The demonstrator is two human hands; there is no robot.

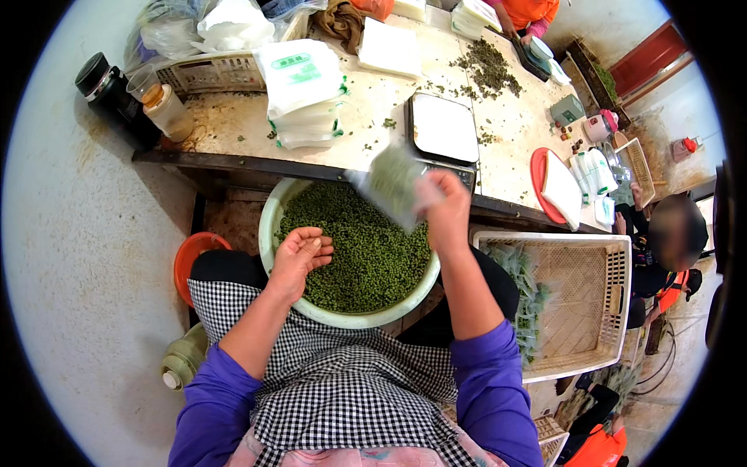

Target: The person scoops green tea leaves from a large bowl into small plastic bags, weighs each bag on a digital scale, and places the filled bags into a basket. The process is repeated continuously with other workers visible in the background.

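Note:
My right hand (441,204) grips a clear plastic bag (387,176) of small green produce, tilted over the right part of a pale green basin and near the table's front edge. The wide basin (269,257) holds a mass of small round green berries (350,272). My left hand (305,253) is over the basin's left side, its fingers curled together; whether anything is in them I cannot make out. Just beyond the bag a square scale (442,128) with a white top rests on the table.
Bag stacks (299,86), a thermos (113,101) and red tray (542,183) lie on the table (498,156). A crate (583,303) with filled bags stands right, an orange bucket (187,265) left. Co-workers (654,257) are at the right, another person (529,15) at the back.

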